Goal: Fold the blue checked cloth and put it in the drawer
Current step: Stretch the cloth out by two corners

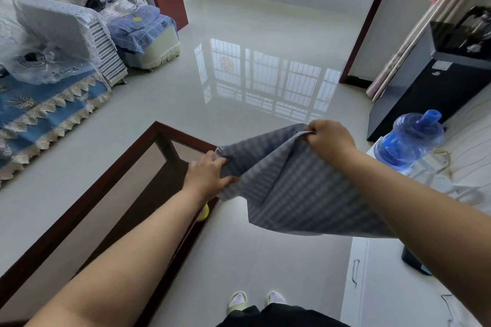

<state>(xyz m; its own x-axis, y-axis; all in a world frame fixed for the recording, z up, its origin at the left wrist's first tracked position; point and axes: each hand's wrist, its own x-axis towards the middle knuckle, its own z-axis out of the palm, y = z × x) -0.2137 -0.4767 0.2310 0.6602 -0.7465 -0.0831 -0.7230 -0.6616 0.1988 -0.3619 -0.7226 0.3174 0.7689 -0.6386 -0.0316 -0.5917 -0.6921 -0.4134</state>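
The blue checked cloth [297, 188] hangs in the air in front of me, doubled over and sagging between my hands. My left hand [207, 175] pinches its left edge, thumb under and fingers over the fabric. My right hand [328, 138] grips the upper right corner with curled fingers, held higher than the left. The cloth's lower part droops toward the floor, and my right forearm covers its right side. White drawer fronts with metal handles [356, 271] belong to a cabinet at the lower right, and they look closed.
A dark wood-framed glass coffee table [111, 180] stands to my left, a small yellow object [203, 214] by its edge. A blue water bottle [409, 138] lies on the white cabinet top. A black dispenser [425, 90] and covered sofas [53, 103] flank the glossy tiled floor.
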